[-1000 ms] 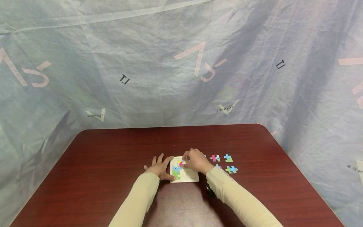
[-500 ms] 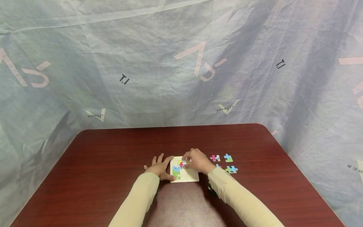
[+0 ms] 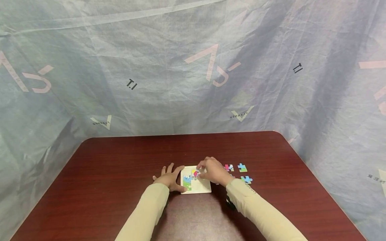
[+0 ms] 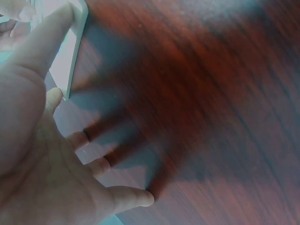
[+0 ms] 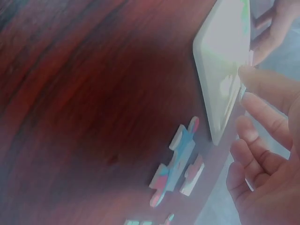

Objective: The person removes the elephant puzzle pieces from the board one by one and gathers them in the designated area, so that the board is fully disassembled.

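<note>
A shallow square puzzle tray [image 3: 202, 187] lies on the table, with blue and green pieces [image 3: 187, 181] set along its left side. My left hand [image 3: 168, 179] is spread at the tray's left edge, thumb at the near corner and index finger at the far corner. In the left wrist view, the thumb [image 4: 44, 40] lies over the rim. Over the tray, my right hand [image 3: 212, 170] pinches a jigsaw piece [image 3: 195, 174] with yellow and pink-red on it between thumb and index finger. The right wrist view shows its other fingers [image 5: 253, 145] loosely bent.
Several loose jigsaw pieces lie right of the tray, among them a red-and-white one [image 3: 229, 167], a blue-green one [image 3: 242, 167] and another [image 3: 246, 179]. The right forearm partly covers this group. A grey cloth [image 3: 169, 83] hangs behind the table [image 3: 120, 157].
My right hand has shifted slightly right over the tray, and the yellow and pink-red piece has moved right with it. The left hand stays at the tray's edge.
</note>
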### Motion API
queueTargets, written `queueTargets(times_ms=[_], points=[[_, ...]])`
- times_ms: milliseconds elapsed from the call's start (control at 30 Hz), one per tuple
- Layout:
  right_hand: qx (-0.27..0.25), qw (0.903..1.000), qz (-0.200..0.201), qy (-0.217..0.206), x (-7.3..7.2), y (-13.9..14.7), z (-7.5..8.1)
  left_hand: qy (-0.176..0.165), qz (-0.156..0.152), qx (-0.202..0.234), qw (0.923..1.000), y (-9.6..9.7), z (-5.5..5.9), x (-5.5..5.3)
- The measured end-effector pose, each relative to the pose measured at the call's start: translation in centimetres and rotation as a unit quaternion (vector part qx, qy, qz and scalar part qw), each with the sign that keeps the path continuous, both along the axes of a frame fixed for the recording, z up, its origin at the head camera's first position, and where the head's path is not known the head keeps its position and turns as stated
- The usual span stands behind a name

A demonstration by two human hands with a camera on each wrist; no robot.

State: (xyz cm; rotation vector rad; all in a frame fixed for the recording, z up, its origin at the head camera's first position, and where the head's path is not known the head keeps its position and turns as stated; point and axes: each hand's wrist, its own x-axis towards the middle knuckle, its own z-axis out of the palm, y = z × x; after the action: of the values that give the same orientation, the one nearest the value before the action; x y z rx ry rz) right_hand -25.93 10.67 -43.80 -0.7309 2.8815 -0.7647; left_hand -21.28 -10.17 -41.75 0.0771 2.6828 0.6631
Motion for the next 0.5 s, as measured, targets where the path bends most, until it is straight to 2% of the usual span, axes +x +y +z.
queueTargets(times_ms=[500], points=[[-0.04, 0.9986, -0.002, -0.036, 0.6, 1.8, 0.6, 0.003, -0.007, 0.005, 1.0, -0.3, -0.4, -0.1]])
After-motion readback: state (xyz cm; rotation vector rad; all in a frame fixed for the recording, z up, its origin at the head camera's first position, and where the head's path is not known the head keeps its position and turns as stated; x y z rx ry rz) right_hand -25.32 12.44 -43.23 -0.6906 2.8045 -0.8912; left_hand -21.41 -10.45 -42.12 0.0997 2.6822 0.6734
